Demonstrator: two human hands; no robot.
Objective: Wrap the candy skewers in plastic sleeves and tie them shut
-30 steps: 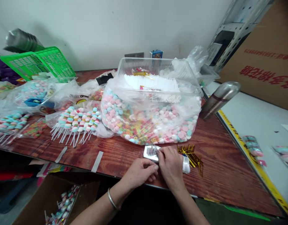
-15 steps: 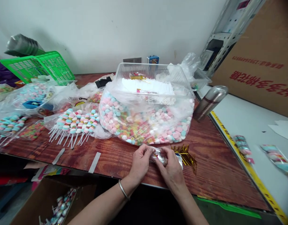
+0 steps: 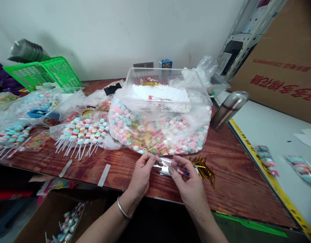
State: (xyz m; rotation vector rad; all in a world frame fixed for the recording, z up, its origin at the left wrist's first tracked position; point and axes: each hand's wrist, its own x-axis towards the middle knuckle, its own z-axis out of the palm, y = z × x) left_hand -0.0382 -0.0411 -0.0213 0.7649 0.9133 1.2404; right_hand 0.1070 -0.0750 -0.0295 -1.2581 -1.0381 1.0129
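Note:
My left hand pinches one end of a small shiny plastic wrapper between thumb and fingertips, just above the table's front part. At the other end, my right hand is closed with thumb and fingers on the wrapper. Its printed part shows red and blue under the right fingers; what lies inside cannot be made out. Right beside that hand lies a bunch of gold foil ties. Behind both hands rests a large clear bag of pink, blue and white marshmallows and coloured ring candies.
A clear plastic tub with white sticks sits on the bag. Marshmallow skewers lie left, near a green basket. A steel flask leans at right. Below left, a cardboard box holds more skewers.
My hands have moved apart, the left one leftward and the right one slightly rightward. More of the wrapper now shows stretched between them.

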